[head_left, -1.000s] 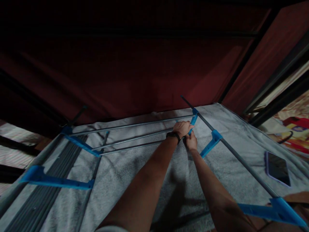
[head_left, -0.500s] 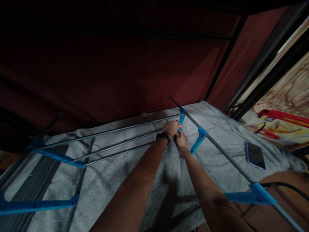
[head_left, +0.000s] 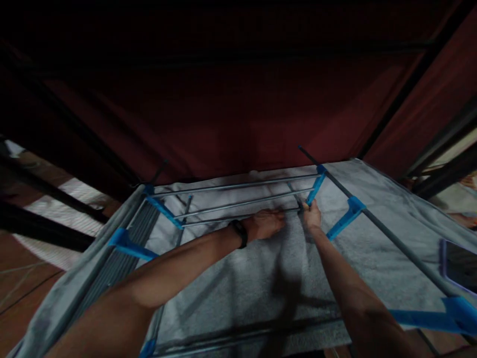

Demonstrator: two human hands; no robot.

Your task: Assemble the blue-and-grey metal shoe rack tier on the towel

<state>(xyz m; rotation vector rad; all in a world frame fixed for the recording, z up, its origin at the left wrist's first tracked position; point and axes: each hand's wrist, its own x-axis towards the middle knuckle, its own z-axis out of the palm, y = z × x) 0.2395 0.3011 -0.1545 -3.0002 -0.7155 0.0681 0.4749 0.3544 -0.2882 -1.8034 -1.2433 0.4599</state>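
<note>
A frame of grey metal rods and blue plastic brackets lies before me. My left hand [head_left: 265, 223], with a black band on its wrist, is closed over the lowest of three crosswise metal rods [head_left: 216, 219]; its fingertips are slightly blurred. At that rod's right end my right hand [head_left: 312, 216] pinches the lower tip of a blue bracket [head_left: 316, 189]. Its fingers partly cover the joint between rod and bracket. The other ends of the crosswise rods meet a second blue bracket [head_left: 164, 210] on the left.
A grey cloth [head_left: 238, 278] lies under the frame. Several loose grey rods [head_left: 122, 263] lie along its left side. Another blue bracket [head_left: 346, 219] sticks out from the right side rod [head_left: 402, 251]. A phone [head_left: 460, 266] lies at the right. Behind rises a dark red panel [head_left: 253, 134].
My left hand has moved left from the right bracket, along the lowest rod. My right hand stays at the bracket's lower end. The view has turned left.
</note>
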